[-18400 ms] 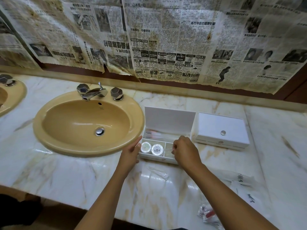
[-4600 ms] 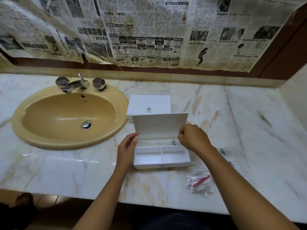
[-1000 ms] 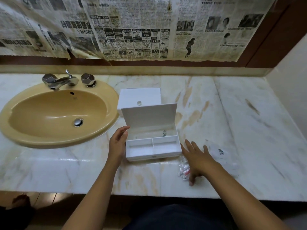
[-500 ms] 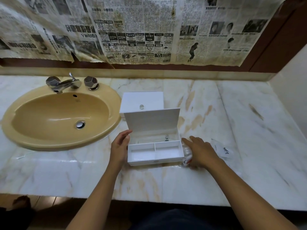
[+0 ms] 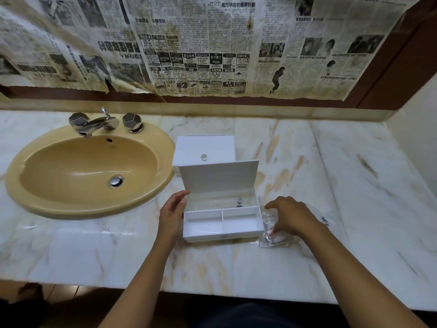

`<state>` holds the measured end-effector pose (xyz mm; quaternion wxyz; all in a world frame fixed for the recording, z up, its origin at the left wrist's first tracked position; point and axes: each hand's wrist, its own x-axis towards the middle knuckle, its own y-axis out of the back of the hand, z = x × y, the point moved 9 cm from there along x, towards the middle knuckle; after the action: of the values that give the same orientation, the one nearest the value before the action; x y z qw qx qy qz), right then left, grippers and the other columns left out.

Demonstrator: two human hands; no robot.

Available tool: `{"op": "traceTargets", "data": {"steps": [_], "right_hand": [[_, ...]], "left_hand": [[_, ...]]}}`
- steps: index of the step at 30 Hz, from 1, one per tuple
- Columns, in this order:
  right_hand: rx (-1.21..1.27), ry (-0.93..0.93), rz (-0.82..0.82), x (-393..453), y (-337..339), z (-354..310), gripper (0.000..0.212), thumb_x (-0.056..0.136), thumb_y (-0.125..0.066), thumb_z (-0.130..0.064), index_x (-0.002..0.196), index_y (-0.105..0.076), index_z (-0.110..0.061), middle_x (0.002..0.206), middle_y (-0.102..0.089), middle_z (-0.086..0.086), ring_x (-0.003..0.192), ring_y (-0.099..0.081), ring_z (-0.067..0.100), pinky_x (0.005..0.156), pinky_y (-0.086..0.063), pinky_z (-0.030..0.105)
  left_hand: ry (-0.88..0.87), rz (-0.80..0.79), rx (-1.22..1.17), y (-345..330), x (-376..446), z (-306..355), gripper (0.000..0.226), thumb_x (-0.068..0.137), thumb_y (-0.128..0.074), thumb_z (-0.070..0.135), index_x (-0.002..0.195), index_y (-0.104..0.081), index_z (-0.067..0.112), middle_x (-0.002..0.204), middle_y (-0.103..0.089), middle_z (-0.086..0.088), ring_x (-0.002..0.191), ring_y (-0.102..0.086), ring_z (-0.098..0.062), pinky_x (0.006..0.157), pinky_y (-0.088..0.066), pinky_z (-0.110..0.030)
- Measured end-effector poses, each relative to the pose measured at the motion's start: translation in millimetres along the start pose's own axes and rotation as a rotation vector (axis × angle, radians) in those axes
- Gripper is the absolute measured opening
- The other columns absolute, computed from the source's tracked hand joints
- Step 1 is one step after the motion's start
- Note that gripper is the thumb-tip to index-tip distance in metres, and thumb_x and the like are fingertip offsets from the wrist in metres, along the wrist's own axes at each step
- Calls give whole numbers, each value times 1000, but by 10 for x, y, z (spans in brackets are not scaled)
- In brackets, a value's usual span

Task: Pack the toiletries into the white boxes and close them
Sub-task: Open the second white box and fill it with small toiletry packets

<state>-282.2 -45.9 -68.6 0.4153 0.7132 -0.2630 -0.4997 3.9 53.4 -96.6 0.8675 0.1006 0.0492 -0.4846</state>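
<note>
Head view, landmark: the open white box [image 5: 222, 216] on the marble counter [image 5: 354, 185]
Open white box: lid raised upright at its far side; two front compartments side by side hold nothing that can be made out; the long rear compartment holds a clear item with small dark print at its right end
Closed white box [image 5: 204, 150]: just behind the open box, its lid shut, a small round knob on top, touching or nearly touching the rim of the sink
Left hand [image 5: 171, 215]: against the left wall of the open box, thumb up near the rear corner, fingers lying relaxed and fairly straight along the side, not wrapped round anything
Right hand [image 5: 292, 217]: just right of the open box, fingers curled down and pinching the clear toiletry packets [image 5: 272, 235]
Clear toiletry packets: on the counter touching the right front corner of the open box, crinkled plastic with a bit of red and white inside; contents too blurred to name
Clear wrapper [image 5: 327, 221]: right of the open box beyond the right hand, flat on the counter, small dark print on it
Sink [image 5: 89, 171]: left of the open box, tan oval basin with a chrome tap [image 5: 99, 123] at its back
Wall: behind the boxes, covered with stained newspaper sheets [image 5: 212, 48]
</note>
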Motion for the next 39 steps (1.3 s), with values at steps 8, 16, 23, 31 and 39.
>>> {"op": "traceTargets", "data": {"steps": [8, 16, 23, 31, 39], "right_hand": [[68, -71, 111, 12, 140, 51, 46, 78, -76, -32, 121, -63, -24, 122, -57, 6, 110, -56, 24, 100, -41, 32], [173, -49, 122, -5, 304, 22, 13, 87, -64, -29, 91, -54, -22, 97, -62, 2, 85, -57, 22, 75, -46, 30], [396, 135, 134, -177, 606, -314, 23, 90, -63, -31, 111, -57, -24, 107, -60, -7, 94, -59, 15, 77, -46, 27], [381, 177, 83, -208, 364, -689, 10, 86, -68, -28, 88, -58, -24, 88, -61, -1, 76, -58, 18, 62, -46, 29], [258, 205, 90, -175, 303, -753, 12, 84, -70, -16, 95, -68, -21, 94, -62, -1, 68, -53, 11, 49, -38, 16]], "left_hand": [[1, 8, 1, 11, 16, -24, 23, 99, -49, 13, 109, -66, 24, 113, -66, 6, 107, -61, -8, 98, -49, -39], [6, 5, -16, 2, 26, -52, 23, 99, -50, 14, 107, -67, 27, 114, -66, 6, 109, -61, -12, 98, -49, -40], [-7, 14, -17, 11, 24, -41, 24, 99, -49, 12, 106, -67, 25, 112, -67, 7, 107, -61, -10, 96, -49, -36], [-13, 9, -50, -11, 10, -1, 24, 98, -49, 9, 104, -67, 24, 109, -67, 9, 101, -63, -2, 87, -48, -22], [-13, 13, -35, 2, 8, -17, 23, 98, -49, 11, 108, -67, 23, 112, -67, 9, 101, -62, 1, 83, -48, -15]]}}
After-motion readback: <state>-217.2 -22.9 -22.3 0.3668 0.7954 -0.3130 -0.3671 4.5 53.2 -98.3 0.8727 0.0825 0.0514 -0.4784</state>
